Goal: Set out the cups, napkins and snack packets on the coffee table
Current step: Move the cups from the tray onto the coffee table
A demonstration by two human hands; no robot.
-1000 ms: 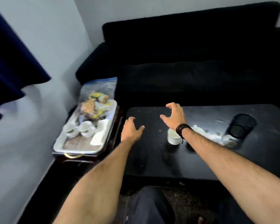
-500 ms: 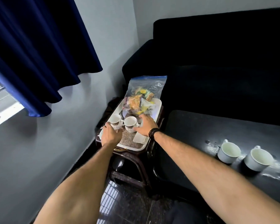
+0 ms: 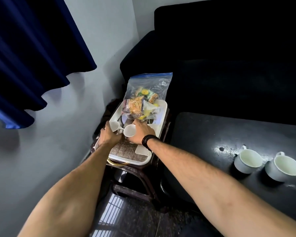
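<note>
Cups are split between two places: two white ones sit in the tray (image 3: 162, 113) under the hands, and two more stand on the coffee table (image 3: 212, 134), well off to the right of the right forearm. The left hand (image 3: 108, 135) wraps around the left tray cup (image 3: 114, 125), fingers curled over its far side. The right hand (image 3: 140, 132) closes on the right tray cup (image 3: 129, 131), which tilts so that its open mouth faces the camera; the thumb lies below it and the fingers reach past it toward the snack bag (image 3: 143, 100). Both hands are close together, almost touching, each clamped on its own cup. A black wristband (image 3: 148, 140) circles the right wrist.

Just beyond the fingertips, the clear zip bag of snack packets lies across the far end of the tray, its blue seal leaning against the dark sofa (image 3: 229, 57). Nearer than the hands, a woven mat (image 3: 125, 151) covers the tray floor, and a folded white napkin (image 3: 142, 149) lies on it right under the right wrist. The tray rests on a small dark stool (image 3: 135, 173) just left of the coffee table.

On the table, the nearer cup (image 3: 248, 161) and the farther cup (image 3: 283, 168) stand upright side by side, close but apart, handles pointing away. Above the left arm hangs a blue curtain (image 3: 32, 57).
</note>
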